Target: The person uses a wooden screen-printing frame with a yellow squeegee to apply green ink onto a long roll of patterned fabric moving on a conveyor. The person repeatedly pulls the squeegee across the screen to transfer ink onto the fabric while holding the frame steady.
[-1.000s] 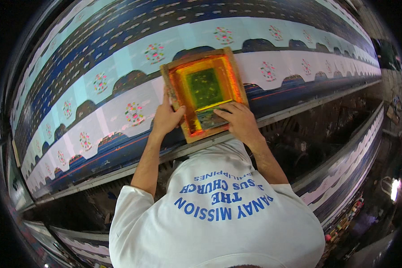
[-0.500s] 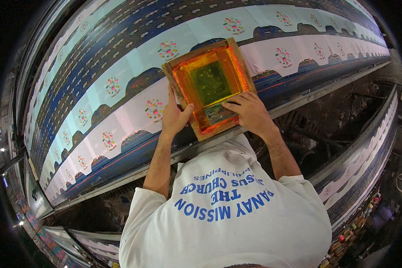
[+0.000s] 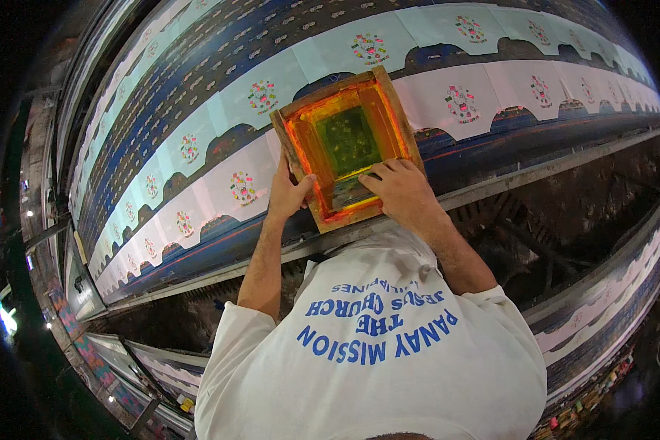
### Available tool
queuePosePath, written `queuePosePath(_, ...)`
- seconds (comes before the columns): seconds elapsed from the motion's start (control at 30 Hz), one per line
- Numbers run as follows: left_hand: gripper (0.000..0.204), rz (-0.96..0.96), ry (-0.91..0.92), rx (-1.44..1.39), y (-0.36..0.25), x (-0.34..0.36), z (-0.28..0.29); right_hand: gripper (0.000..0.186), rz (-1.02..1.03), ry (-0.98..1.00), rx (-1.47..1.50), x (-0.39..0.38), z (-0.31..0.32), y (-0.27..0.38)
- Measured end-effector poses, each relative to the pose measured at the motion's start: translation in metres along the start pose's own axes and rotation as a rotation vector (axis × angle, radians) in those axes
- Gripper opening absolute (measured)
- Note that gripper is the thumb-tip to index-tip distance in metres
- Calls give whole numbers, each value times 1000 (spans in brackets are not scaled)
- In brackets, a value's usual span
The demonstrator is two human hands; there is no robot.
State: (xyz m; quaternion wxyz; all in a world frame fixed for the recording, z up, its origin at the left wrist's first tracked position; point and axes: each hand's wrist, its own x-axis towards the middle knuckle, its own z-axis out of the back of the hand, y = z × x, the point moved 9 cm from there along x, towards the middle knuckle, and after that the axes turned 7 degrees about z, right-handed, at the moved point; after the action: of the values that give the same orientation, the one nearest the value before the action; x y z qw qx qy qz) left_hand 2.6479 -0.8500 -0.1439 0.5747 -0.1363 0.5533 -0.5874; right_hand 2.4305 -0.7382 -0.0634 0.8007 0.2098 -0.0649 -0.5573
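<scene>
A wooden-framed printing screen (image 3: 407, 136), smeared orange and red inside with a dark green mesh window, lies tilted on the long table over pale fabric pieces. My left hand (image 3: 290, 192) grips its left side, thumb over the rim and the other fingers mostly hidden behind the wood. Reaching over the near right corner, my right hand (image 3: 402, 192) has its fingers curled onto a dark flat strip (image 3: 350, 189) with a yellowish edge, which looks like a squeegee. That hand covers the strip's right end.
Rows of pale fabric pieces (image 3: 447, 92) with round multicoloured prints run along the dark blue table (image 3: 484, 139). A metal rail (image 3: 550, 161) borders its near side. Beyond a dark gap, another table with fabric (image 3: 601, 315) stands at the lower right.
The view has shifted slightly against the table. Both hands keep their places at the screen, with the right hand's fingers a little lower and closer to the near end.
</scene>
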Motion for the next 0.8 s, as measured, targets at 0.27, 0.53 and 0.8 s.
queuePosePath(0.27,100,-6,36,8,-3,-2,-2,59,8,44,67,7,3,-5)
queuePosePath(0.53,96,75,78,62,-2,-7,1,60,51,-90,-25,-16,2,6)
queuePosePath(0.8,105,50,112,122,-9,-8,1,55,-28,-238,-61,45,-2,-20)
